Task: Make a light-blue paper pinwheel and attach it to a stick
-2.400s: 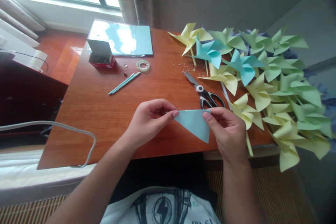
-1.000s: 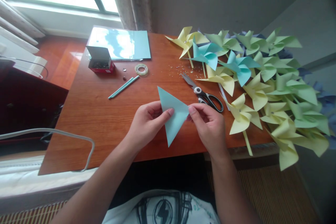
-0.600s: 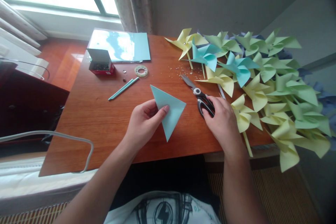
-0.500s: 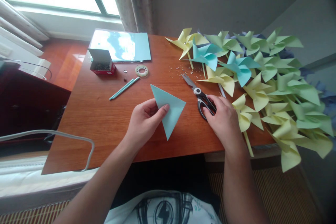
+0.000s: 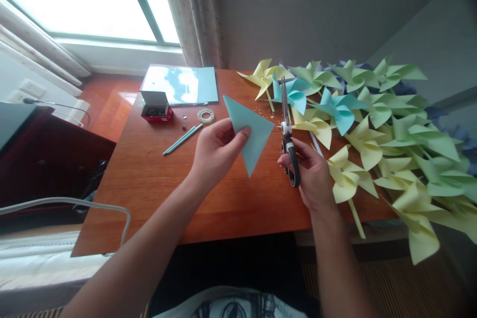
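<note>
Between the thumb and fingers of my left hand (image 5: 219, 151) is a folded light-blue paper triangle (image 5: 253, 129), held above the table. My right hand (image 5: 311, 171) grips black-and-white scissors (image 5: 286, 131) by the handles, blades pointing up and away from me. The blades look nearly closed and stand to the right of the paper, apart from it. Close by my right hand, a yellow paper pinwheel (image 5: 346, 171) lies on the table.
Many yellow, green and blue pinwheels (image 5: 380, 104) fill the right side of the wooden table (image 5: 149, 208). Light-blue sticks (image 5: 182, 139), a tape roll (image 5: 205, 116), a red box (image 5: 158, 109) of small dark pieces and shiny-covered blue sheets (image 5: 206, 84) lie at the left. A white cable (image 5: 67, 200) crosses the left edge.
My right hand has lifted the scissors off the table and turned them upright beside the paper. My left hand, still pinching the triangle, has shifted slightly up and right in view.
</note>
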